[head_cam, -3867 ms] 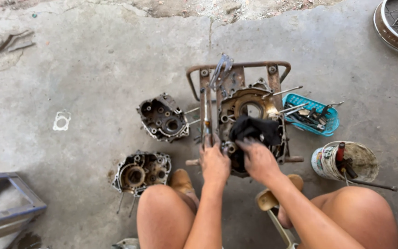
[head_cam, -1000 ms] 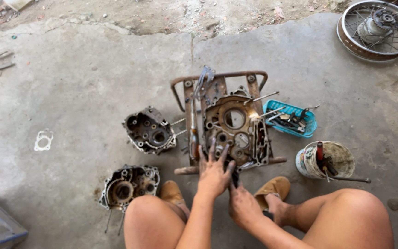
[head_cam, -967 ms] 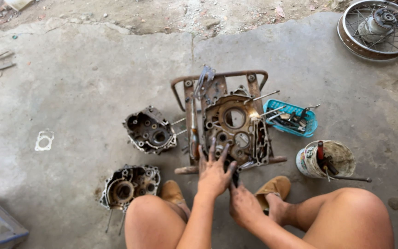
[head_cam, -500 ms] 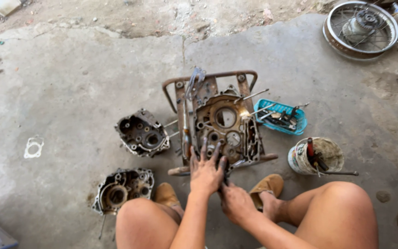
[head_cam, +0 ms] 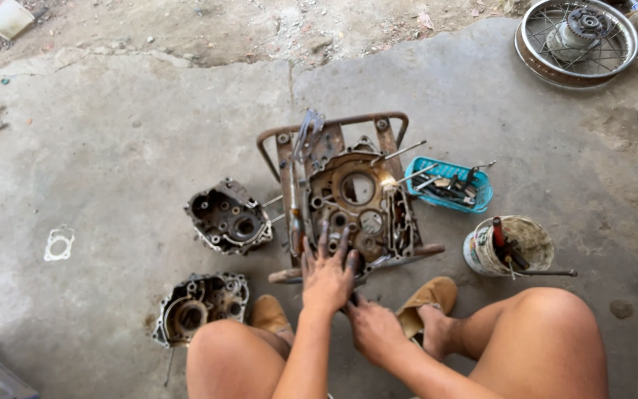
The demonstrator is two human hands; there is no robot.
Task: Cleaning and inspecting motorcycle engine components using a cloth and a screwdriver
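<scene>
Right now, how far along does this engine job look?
Well into stripping: two crankcase halves already lie apart on the concrete, small parts fill a blue tray. In hand: the left hand presses the engine case on its rusty stand; the right hand sits below. That case remains.

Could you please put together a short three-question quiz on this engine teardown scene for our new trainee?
1. True or false: the left hand lies with spread fingers on the engine case that sits in the rusty metal stand.
2. Which container holds the red-handled tool? A) the blue basket B) the white bucket C) the spoked wheel
3. How many loose case halves lie on the concrete to the left of the stand?

Key
1. True.
2. B.
3. Two: an upper case half and a lower case half. The right hand rests low near the stand's front; whether its grip holds anything cannot be told.
</scene>
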